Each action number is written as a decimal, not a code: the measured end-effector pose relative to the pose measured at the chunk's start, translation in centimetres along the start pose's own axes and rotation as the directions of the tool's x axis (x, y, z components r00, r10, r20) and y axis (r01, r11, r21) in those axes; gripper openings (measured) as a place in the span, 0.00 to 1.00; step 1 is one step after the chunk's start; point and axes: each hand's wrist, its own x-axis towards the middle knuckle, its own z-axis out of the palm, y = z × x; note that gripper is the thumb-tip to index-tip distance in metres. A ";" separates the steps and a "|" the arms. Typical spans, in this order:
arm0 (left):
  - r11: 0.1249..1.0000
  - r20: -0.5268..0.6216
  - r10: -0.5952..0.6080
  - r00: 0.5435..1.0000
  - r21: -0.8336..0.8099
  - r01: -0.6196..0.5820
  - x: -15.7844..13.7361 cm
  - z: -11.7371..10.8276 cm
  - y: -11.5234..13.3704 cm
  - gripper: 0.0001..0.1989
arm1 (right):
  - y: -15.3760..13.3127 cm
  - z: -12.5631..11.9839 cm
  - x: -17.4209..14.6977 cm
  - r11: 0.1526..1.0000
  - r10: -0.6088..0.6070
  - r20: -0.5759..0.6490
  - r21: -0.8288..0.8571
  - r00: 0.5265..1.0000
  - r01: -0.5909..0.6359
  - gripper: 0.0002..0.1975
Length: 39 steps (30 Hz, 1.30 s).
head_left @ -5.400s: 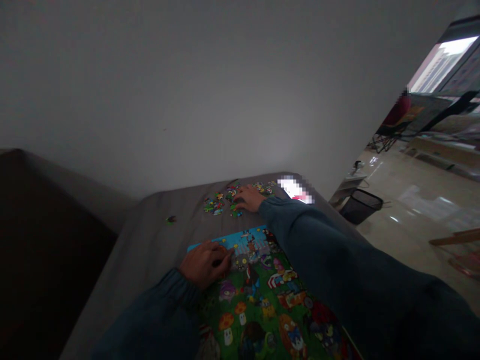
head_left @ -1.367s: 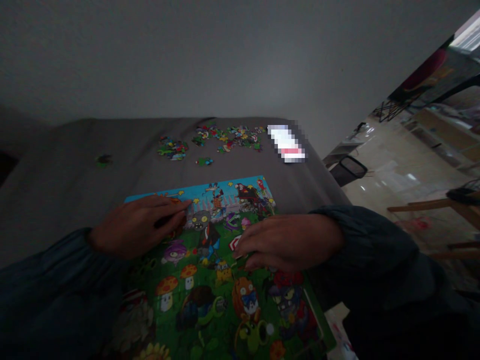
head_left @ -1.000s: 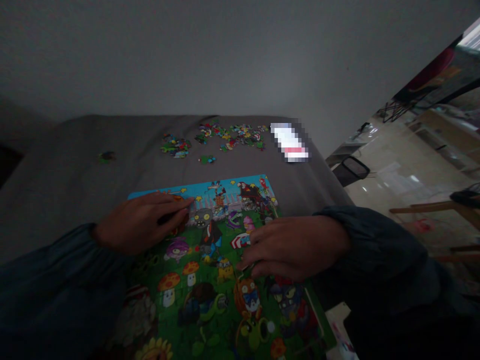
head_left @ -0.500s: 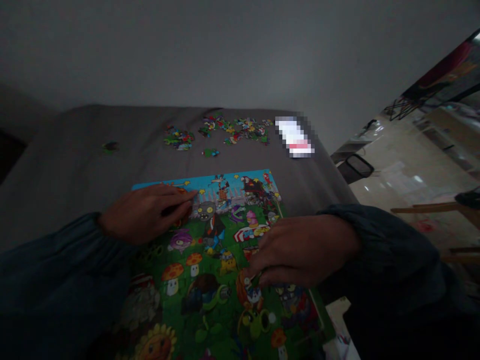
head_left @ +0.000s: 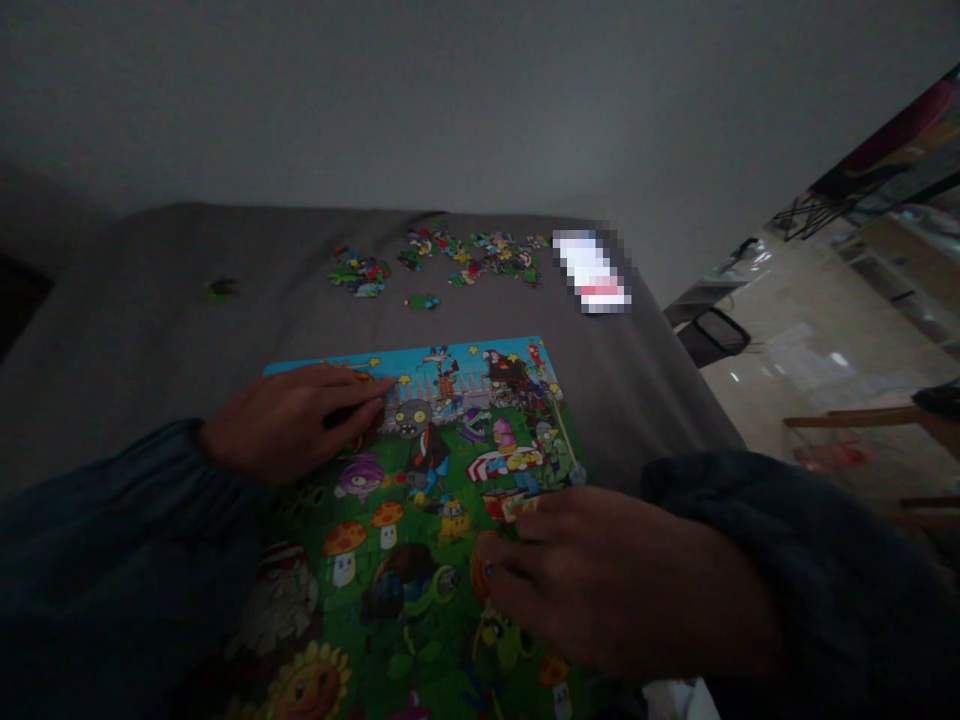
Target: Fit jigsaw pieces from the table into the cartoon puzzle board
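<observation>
A cartoon jigsaw puzzle point(head_left: 431, 500) lies on grey cloth, with zombies, mushrooms and a sunflower on a green ground under a blue upper edge. Over its upper left part rests my left hand point(head_left: 296, 420), open, its fingers stretched out flat and the thumb apart from them. My right hand point(head_left: 592, 575) is at the puzzle's right side, fingers bent and closed, their tips touching the surface near a brown round figure. Whatever may be between those fingertips is hidden by the hand. Both forearms are in dark sleeves, covering parts of the puzzle's sides.
Loose puzzle pieces point(head_left: 495, 257) lie in heaps toward the back of the cloth point(head_left: 285, 310). A single piece point(head_left: 422, 301) sits before them, another piece point(head_left: 222, 289) far left. A bright, pixelated phone-like screen point(head_left: 592, 272) lies at the back right, near the pale wall point(head_left: 450, 110).
My right hand has moved down and toward me, uncovering the puzzle's right edge and covering figures lower down. My left hand stays where it was.
</observation>
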 end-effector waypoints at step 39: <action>1.000 0.048 -0.011 0.999 0.011 0.011 0.0 -1.0 0.8 0.27 | 6.3 1.3 3.6 0.342 0.294 0.117 0.914 0.949 -0.219 0.20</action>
